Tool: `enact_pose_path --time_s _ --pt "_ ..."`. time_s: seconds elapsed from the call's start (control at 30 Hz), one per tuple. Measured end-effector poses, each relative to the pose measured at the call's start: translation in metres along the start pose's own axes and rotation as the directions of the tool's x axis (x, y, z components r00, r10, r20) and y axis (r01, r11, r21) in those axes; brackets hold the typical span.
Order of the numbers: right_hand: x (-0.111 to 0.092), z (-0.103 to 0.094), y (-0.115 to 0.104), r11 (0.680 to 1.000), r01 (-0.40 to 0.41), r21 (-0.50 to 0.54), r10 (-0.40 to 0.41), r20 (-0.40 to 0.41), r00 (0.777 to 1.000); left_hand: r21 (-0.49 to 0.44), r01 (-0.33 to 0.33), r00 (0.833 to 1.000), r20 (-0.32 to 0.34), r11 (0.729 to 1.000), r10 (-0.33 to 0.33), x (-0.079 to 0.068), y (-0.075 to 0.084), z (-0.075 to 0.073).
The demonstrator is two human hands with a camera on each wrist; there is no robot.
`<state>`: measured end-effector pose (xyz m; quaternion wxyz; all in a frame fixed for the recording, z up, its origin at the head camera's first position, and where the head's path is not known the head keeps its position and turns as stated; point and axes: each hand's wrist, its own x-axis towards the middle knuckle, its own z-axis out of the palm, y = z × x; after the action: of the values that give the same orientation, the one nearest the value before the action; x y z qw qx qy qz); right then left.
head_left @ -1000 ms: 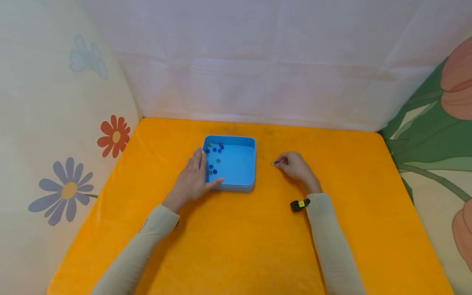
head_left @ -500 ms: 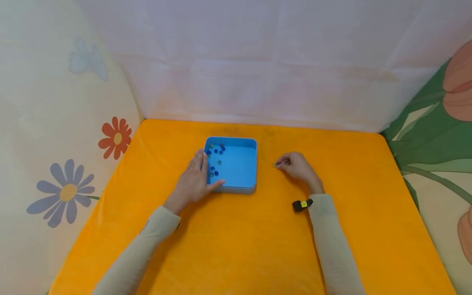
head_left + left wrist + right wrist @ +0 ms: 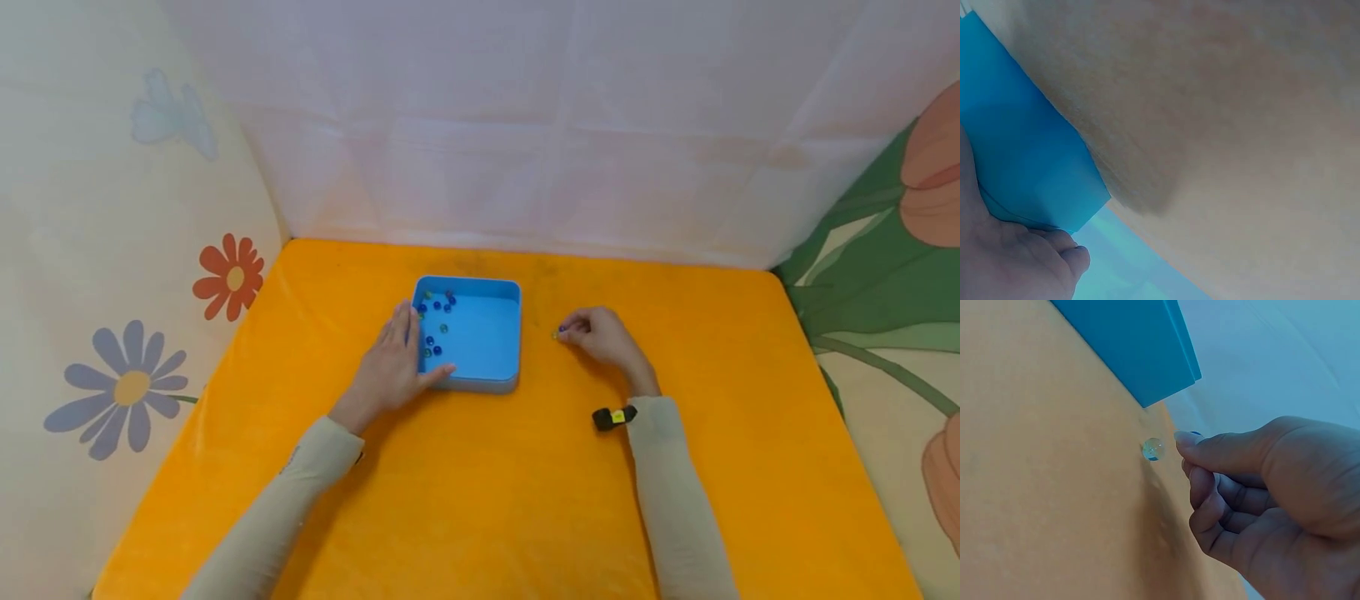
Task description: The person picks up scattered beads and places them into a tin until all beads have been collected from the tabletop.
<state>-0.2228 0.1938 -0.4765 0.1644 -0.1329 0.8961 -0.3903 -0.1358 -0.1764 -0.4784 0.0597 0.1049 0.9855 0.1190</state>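
Observation:
In the head view a light-blue square box (image 3: 483,337) holds several blue and greenish glass marbles (image 3: 437,306), gathered along its left side. My left hand (image 3: 386,367) lies along the box's left wall with straight fingers, its thumb reaching over the front rim. To the right of the box, my right hand (image 3: 603,340) pinches a blue marble (image 3: 562,329) between thumb and fingers. The right wrist view shows this mostly hidden behind the thumb. A clear marble (image 3: 1153,449) with a blue streak sits on the cloth just beyond the thumb tip.
An orange cloth (image 3: 480,483) covers the table. Behind it hangs a pale curtain (image 3: 480,125), and flower-printed fabric (image 3: 138,387) stands at both sides. A black wrist camera (image 3: 603,418) is strapped at the right cuff.

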Motion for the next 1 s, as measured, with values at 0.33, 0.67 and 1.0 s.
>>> enact_pose_path --time_s 0.33,0.67,1.0 --pt "0.001 -0.001 -0.008 1.000 0.022 0.008 -0.022 -0.026 0.999 -0.011 0.000 1.000 0.002 1.000 0.000 -0.001 0.002 -0.001" --pt "0.005 -0.001 -0.028 0.999 -0.002 0.039 0.003 -0.041 0.999 -0.012 0.014 1.000 0.004 1.000 -0.014 -0.002 0.003 -0.003" --pt "0.012 0.002 -0.050 0.997 0.038 0.069 -0.034 -0.058 0.998 -0.009 0.003 1.000 -0.013 1.000 -0.003 -0.001 0.000 0.001"
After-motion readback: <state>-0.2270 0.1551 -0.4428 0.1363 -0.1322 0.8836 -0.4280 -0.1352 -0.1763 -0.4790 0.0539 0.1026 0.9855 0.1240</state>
